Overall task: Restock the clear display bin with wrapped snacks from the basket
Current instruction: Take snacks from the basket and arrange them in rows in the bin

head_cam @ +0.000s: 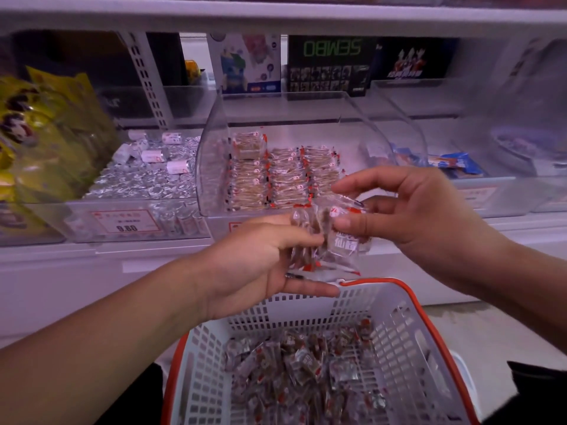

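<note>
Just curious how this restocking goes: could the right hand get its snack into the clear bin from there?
Probably yes. The right hand pinches a wrapped snack in front of the clear display bin, whose front is open, with nothing between them. The left hand holds more snacks below.

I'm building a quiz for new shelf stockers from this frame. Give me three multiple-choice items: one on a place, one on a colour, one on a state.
1. Where is the basket?
A. below the hands
B. on the top shelf
C. inside the bin

2. What colour is the basket's rim?
A. blue
B. orange-red
C. black

3. What are the hands doing?
A. hanging idle
B. both gripping wrapped snacks
C. pressing the price tag

Answers:
1. A, it sits under the left hand and right hand.
2. B, the rim edge is orange-red.
3. B, fingers of both pinch the packets in front of the clear display bin.
</note>
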A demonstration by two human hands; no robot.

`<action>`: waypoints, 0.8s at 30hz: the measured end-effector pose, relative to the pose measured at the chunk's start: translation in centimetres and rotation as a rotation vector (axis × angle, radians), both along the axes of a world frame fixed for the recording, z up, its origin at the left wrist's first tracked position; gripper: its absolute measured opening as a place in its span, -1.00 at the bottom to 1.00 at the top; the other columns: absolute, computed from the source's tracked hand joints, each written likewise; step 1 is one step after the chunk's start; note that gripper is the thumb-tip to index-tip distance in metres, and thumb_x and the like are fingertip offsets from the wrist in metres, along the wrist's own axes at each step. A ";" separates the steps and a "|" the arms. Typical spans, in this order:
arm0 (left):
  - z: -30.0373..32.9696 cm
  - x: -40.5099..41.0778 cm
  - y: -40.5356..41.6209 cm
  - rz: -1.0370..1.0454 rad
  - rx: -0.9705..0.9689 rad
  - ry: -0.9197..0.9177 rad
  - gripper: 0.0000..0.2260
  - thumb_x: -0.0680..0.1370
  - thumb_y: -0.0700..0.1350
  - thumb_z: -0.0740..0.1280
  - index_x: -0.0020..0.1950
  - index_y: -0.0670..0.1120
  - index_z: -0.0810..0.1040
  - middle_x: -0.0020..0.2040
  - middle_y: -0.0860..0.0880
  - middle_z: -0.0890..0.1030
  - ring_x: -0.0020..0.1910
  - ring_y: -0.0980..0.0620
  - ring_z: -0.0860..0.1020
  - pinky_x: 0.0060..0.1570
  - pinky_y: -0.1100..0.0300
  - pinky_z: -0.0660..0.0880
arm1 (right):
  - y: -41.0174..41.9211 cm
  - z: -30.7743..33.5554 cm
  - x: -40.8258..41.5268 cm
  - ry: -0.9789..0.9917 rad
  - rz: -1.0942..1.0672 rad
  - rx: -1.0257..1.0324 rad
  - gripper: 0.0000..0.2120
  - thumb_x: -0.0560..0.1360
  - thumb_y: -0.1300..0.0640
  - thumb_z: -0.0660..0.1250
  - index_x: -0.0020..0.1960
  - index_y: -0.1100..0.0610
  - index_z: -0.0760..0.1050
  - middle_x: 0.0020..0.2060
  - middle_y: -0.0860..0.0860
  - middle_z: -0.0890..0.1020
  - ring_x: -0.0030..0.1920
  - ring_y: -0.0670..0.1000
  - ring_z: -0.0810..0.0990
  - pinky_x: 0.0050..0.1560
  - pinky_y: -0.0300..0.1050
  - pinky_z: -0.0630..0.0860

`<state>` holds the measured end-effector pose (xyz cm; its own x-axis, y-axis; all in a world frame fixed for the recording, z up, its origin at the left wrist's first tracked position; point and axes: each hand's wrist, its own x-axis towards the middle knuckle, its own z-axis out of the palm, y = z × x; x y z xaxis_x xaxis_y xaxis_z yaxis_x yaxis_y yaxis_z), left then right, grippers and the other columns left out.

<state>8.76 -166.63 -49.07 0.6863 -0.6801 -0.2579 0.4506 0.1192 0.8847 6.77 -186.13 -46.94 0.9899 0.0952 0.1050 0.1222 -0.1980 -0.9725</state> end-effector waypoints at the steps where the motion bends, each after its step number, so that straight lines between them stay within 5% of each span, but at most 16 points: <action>1: 0.0 0.1 0.1 0.017 0.006 0.003 -0.66 0.53 -0.27 0.25 0.31 -0.23 0.49 0.13 -0.20 0.67 0.03 -0.13 0.69 -0.03 -0.12 0.64 | -0.2 0.1 0.0 -0.023 0.013 -0.050 -0.61 0.21 0.20 0.57 0.03 0.07 0.66 -0.11 0.09 0.71 -0.20 0.08 0.62 -0.12 -0.04 0.68; 5: -0.5 -0.2 0.2 0.009 0.051 -0.082 -0.66 0.40 -0.32 0.44 0.14 -0.07 0.62 0.09 -0.14 0.68 0.13 -0.14 0.65 -0.11 0.01 0.66 | 0.0 -0.4 -0.2 -0.071 0.102 -0.114 -0.57 0.32 0.31 0.52 0.14 0.03 0.62 -0.27 0.04 0.68 -0.23 -0.01 0.65 -0.13 -0.20 0.62; 8: -0.9 -0.3 0.2 0.028 0.092 -0.137 -0.63 0.44 -0.42 0.44 0.14 -0.05 0.57 0.02 -0.11 0.66 0.09 -0.10 0.66 -0.21 0.14 0.64 | 0.4 -1.0 -0.5 -0.135 0.090 -0.221 -0.59 0.32 0.12 0.49 0.15 -0.08 0.62 -0.25 0.13 0.64 -0.31 0.18 0.60 -0.15 0.01 0.63; 10: -0.9 -0.3 0.2 0.050 0.095 -0.147 -0.57 0.44 -0.48 0.39 0.16 -0.04 0.54 -0.04 -0.08 0.66 -0.02 -0.02 0.67 -0.25 0.15 0.63 | 0.4 -1.1 -0.5 -0.159 0.081 -0.267 -0.60 0.28 0.05 0.49 0.12 -0.11 0.64 -0.24 0.05 0.63 -0.34 0.11 0.59 -0.15 0.04 0.61; 14: -0.4 -0.5 0.4 0.044 0.188 -0.240 -0.46 0.42 -0.53 0.36 0.25 -0.01 0.49 -0.11 -0.04 0.62 -0.18 0.08 0.62 -0.27 0.14 0.61 | 0.3 -1.2 -0.5 -0.206 0.104 -0.333 -0.60 0.28 0.09 0.57 0.10 -0.07 0.66 -0.04 -0.11 0.70 -0.11 -0.05 0.67 -0.11 -0.16 0.61; 20: 0.5 -0.6 0.6 -0.057 0.478 -0.529 -0.26 0.30 -0.33 0.41 0.35 0.07 0.15 0.11 -0.25 0.57 -0.11 -0.23 0.63 -0.19 -0.16 0.60 | 0.7 -1.5 -0.5 -0.230 0.272 -0.376 -0.39 0.28 0.19 0.62 0.29 0.02 0.53 0.06 -0.09 0.66 0.03 -0.02 0.65 0.02 -0.06 0.61; 24: 0.8 -0.4 1.5 -0.099 0.548 -0.613 -0.23 0.41 -0.41 0.41 0.33 0.17 0.07 0.14 -0.26 0.60 -0.21 -0.25 0.61 -0.27 0.02 0.53 | 1.2 -1.6 -0.4 -0.251 0.303 -0.432 -0.56 0.30 0.24 0.60 0.13 0.04 0.58 -0.09 0.01 0.66 -0.12 0.09 0.63 -0.07 0.11 0.57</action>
